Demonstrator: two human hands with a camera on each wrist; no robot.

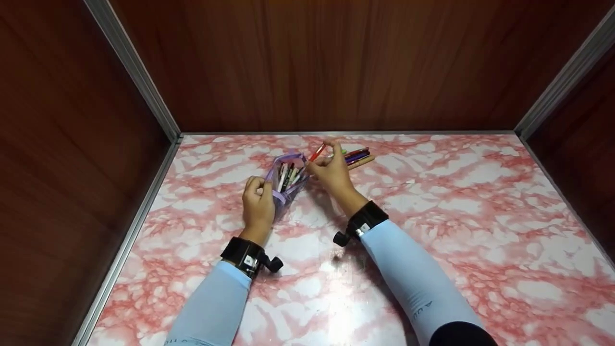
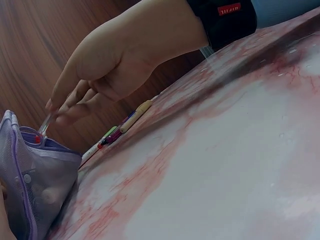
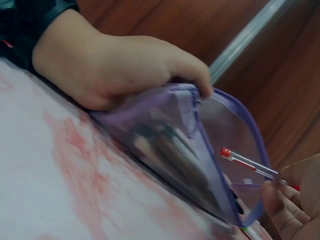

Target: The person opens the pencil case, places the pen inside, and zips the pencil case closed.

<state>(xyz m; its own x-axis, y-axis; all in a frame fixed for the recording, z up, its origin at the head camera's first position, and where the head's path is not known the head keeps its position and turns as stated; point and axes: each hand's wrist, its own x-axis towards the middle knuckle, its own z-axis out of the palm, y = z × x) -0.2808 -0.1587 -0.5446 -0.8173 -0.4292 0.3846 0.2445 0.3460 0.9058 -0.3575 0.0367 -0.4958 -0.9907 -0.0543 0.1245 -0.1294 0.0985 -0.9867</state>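
The left hand [image 1: 259, 203] has its grip closed on the translucent purple-edged mesh pouch [image 1: 284, 204], full of pens, from 8 o'clock. At the pouch's 2 o'clock, the right hand's [image 1: 332, 169] grip pinches a slim red-and-clear plastic pen [image 3: 250, 164]; assorted coloured pens [image 1: 357, 157] lie beyond on the red-and-white marbled worktop [image 1: 456, 206].

Walls [image 1: 346, 67] — seemingly wood — marbled tabletop [image 1: 480, 206]
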